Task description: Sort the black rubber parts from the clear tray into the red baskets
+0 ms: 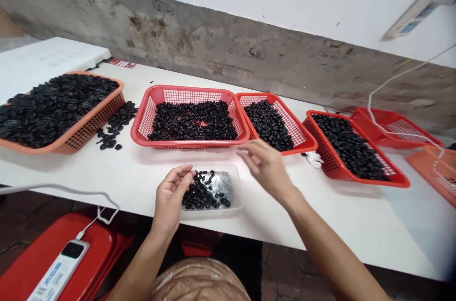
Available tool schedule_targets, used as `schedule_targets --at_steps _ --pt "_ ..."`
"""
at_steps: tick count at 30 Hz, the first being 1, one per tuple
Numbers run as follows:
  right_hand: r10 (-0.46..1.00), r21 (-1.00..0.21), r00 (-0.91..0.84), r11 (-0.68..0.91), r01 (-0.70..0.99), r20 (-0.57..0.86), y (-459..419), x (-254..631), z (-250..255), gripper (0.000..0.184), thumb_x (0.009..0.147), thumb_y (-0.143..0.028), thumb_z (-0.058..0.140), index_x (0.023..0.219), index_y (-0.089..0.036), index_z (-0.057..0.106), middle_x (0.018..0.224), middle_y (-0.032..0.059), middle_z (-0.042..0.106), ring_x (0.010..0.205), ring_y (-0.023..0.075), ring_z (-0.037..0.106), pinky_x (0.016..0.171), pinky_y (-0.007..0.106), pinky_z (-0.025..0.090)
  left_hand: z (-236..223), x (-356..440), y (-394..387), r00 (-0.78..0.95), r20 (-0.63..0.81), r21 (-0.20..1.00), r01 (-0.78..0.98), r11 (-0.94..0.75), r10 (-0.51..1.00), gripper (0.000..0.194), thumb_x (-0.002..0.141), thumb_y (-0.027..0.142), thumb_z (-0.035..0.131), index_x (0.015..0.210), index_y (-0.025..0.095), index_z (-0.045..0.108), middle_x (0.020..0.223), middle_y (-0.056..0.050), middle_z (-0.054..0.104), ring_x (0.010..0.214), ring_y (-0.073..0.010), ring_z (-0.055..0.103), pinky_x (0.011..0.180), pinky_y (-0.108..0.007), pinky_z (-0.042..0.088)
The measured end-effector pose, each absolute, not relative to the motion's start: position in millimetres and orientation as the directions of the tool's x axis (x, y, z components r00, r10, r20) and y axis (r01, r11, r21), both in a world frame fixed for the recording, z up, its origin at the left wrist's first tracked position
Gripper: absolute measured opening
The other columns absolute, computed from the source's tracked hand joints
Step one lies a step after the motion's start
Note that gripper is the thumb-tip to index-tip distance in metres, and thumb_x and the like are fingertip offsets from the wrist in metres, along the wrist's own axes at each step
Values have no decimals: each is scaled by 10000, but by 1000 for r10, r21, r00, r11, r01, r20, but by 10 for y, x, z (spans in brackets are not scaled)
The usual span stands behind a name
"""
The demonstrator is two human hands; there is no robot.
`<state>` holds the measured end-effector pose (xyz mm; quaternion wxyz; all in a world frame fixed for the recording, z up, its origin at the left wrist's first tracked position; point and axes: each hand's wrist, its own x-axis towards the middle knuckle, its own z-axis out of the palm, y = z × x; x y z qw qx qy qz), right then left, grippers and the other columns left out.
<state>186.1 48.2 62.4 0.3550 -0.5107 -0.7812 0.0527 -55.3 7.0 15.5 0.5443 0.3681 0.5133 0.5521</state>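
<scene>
A clear plastic tray [233, 203] lies on the white table in front of me, holding small black rings and silvery metal bits. My left hand [173, 194] rests at the tray's left edge, its fingers curled in a pinch on a small black part [194, 175]. My right hand [263, 165] hovers above the tray's right side, just in front of the red baskets. Its fingers are stretched out and blurred by motion, and I see nothing in them.
Several baskets of black rings line the table: an orange one [92, 120] at far left, red ones at centre [142, 123], right of centre [302, 135] and further right [322, 158]. Loose rings [116, 127] lie between the first two. A white cable [377, 92] and a power strip [59, 270] are nearby.
</scene>
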Motion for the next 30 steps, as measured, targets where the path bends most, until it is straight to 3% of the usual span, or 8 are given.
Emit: schedule_targets --at_steps 3,6,11,14,21,26,30 --pt "894 -532 -397 443 721 206 365 1526 311 145 925 -123 586 950 -170 721 907 62 712 783 163 671 734 263 514 134 -549 84 -140 -155 965 -234 120 978 307 789 357 748 1031 171 714 943 -58 729 773 -138 606 684 -224 444" --pt "872 -457 -489 430 778 -12 320 1258 116 214 914 -67 568 1002 -180 727 927 54 706 835 161 679 766 241 484 107 -560 100 -134 -157 960 -253 120 978 317 793 349 746 1050 169 700 976 -62 723 801 -139 608 697 -222 446" --pt "836 -366 -540 475 801 -97 384 1035 73 362 934 -57 478 1132 -262 703 952 37 665 762 168 665 671 246 433 65 -574 110 -138 -167 953 -278 124 976 316 793 342 748 1056 176 695 995 -61 717 834 -145 617 702 -220 448" --pt "816 -271 -551 498 824 -174 427 1004 98 364 946 -68 437 1096 -247 716 938 53 635 725 176 646 633 257 403 52 -574 106 -133 -178 952 -275 136 975 304 793 347 747 1046 185 702 996 -59 725 841 -147 624 709 -222 449" --pt "779 -228 -587 544 807 -221 455 928 79 341 999 -138 393 1170 -239 669 1000 70 618 799 182 648 719 277 430 14 -576 106 -129 -176 953 -269 136 976 296 801 347 739 1034 170 696 1007 -62 716 842 -144 620 717 -222 455" --pt "765 -181 -584 555 812 -272 487 858 62 275 990 -146 411 1129 -144 648 1038 128 645 862 228 670 798 337 468 -21 -587 108 -128 -171 955 -266 132 977 294 789 360 746 1008 169 700 997 -57 713 847 -148 619 733 -226 469" --pt "775 -160 -545 523 837 -320 499 870 67 251 977 -152 435 1076 -105 661 1036 168 670 896 265 682 790 349 485 -33 -585 105 -109 -157 955 -269 123 982 283 787 353 753 996 169 701 1004 -55 712 927 -166 633 851 -256 477"
